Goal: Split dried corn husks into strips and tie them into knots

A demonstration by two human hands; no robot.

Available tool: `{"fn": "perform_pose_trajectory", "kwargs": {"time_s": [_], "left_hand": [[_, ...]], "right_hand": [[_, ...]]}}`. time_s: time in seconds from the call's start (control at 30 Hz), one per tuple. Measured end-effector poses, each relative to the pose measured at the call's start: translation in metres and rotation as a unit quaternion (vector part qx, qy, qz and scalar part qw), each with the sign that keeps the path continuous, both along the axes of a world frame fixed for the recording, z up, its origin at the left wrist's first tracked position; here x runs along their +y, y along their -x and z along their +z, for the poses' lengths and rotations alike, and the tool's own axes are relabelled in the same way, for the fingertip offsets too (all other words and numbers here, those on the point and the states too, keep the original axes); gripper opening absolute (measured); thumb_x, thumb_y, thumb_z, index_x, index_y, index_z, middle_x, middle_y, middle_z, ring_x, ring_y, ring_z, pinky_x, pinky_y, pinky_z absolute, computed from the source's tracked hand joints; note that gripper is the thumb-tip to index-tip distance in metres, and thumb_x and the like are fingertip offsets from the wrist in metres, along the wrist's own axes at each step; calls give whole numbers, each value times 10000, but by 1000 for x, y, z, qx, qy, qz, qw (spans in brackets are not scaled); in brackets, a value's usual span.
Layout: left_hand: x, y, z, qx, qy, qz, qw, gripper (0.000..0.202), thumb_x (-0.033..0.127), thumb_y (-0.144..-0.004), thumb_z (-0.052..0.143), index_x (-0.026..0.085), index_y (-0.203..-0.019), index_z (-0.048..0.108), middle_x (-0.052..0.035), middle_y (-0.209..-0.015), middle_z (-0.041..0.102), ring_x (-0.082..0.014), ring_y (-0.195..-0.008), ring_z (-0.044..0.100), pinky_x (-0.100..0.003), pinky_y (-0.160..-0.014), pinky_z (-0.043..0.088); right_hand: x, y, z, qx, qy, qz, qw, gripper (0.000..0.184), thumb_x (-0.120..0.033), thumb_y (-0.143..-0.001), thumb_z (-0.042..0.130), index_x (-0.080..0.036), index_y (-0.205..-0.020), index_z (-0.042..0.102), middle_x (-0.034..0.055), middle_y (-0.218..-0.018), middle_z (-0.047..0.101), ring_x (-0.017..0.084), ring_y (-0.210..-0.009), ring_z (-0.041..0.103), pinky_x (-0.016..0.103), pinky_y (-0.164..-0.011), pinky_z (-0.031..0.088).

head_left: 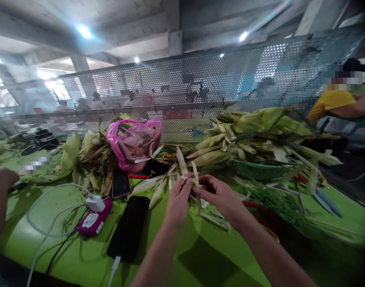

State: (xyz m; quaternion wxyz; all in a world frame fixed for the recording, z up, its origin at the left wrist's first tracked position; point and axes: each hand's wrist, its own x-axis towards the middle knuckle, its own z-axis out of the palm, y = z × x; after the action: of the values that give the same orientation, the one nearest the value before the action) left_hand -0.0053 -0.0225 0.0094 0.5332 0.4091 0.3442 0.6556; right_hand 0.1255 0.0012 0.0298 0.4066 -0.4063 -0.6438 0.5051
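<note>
Glossy green table [200, 259]; left hand [178, 199], right hand [221, 197] both pinching pale husk strip [195, 172] (papery, pointed).

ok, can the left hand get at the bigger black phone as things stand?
Probably yes: the bigger black phone lies close beside the left hand, nothing between them, though that hand is pinching a husk strip.

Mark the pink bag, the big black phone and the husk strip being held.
pink bag [133, 144]: head view, middle of its crumpled front.
big black phone [129, 227]: head view, centre of its dark screen.
husk strip [195, 174]: head view, its pale upper end, sticking up.
</note>
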Motion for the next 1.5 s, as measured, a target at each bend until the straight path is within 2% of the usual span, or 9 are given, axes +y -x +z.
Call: {"fn": "perform_pose_trajectory", "kwargs": {"time_s": [0.13,0.27,0.37,0.53,0.73,0.93,1.1,1.33,1.5], "left_hand": [[0,-2,-2,3,2,4,1000,307,428,-824,599,183,-982,695,-19,-774,624,-109,-655,514,-220,-623,397],[0,-3,-3,18,3,41,999,252,406,-807,626,162,-834,683,2,-694,564,-85,-582,448,-198,-536,354],[0,-3,-4,-33,11,52,998,231,381,-789,649,153,-752,649,3,-691,562,-86,-602,466,-194,-560,376],[1,1,-4,-85,35,-1,996,205,360,-780,651,160,-827,652,-9,-744,595,-104,-646,518,-207,-578,392],[0,9,5,12,35,-28,999,255,368,-705,722,163,-833,642,7,-716,573,-103,-638,489,-221,-601,376],[3,9,1,72,20,-13,997,247,394,-704,724,168,-738,630,12,-676,542,-113,-664,478,-244,-679,377],[6,12,-4,78,-6,-48,996,228,395,-722,704,176,-728,643,-13,-729,589,-159,-771,537,-286,-781,398],[4,11,-3,155,-25,-57,986,275,420,-795,622,177,-892,706,-50,-857,654,-184,-850,550,-316,-849,399],[0,3,-1,138,-21,-76,987,292,421,-828,581,179,-900,728,-53,-838,658,-183,-841,548,-301,-836,400]], "right_hand": [[2,0,-1,-10,-40,-7,999,283,-405,-712,696,-193,-894,648,52,-857,685,237,-872,635,352,-796,492],[1,-2,-1,-84,-128,-50,987,181,-324,-751,639,-198,-874,683,51,-842,671,211,-789,611,330,-728,475],[-1,-1,-1,-89,-138,-48,985,169,-324,-767,626,-202,-870,682,36,-799,664,190,-732,597,305,-681,469],[-1,-1,-3,-63,-137,-55,987,183,-338,-773,631,-196,-882,669,23,-767,652,173,-687,589,286,-644,471],[1,-6,0,-142,-228,-49,962,138,-260,-801,623,-209,-918,675,39,-848,652,179,-753,593,295,-691,462],[0,-12,6,-159,-229,-27,960,108,-273,-858,562,-209,-843,647,22,-812,642,167,-742,582,277,-677,444],[1,-17,6,-167,-238,-50,956,100,-295,-856,581,-216,-823,634,7,-792,626,164,-741,571,280,-683,434],[0,-13,6,-144,-200,-49,968,211,-368,-840,587,-219,-967,665,43,-884,659,168,-717,580,268,-605,441],[1,-7,1,-66,-188,-100,975,179,-374,-806,615,-203,-776,661,28,-764,639,177,-728,583,289,-672,459]]}}
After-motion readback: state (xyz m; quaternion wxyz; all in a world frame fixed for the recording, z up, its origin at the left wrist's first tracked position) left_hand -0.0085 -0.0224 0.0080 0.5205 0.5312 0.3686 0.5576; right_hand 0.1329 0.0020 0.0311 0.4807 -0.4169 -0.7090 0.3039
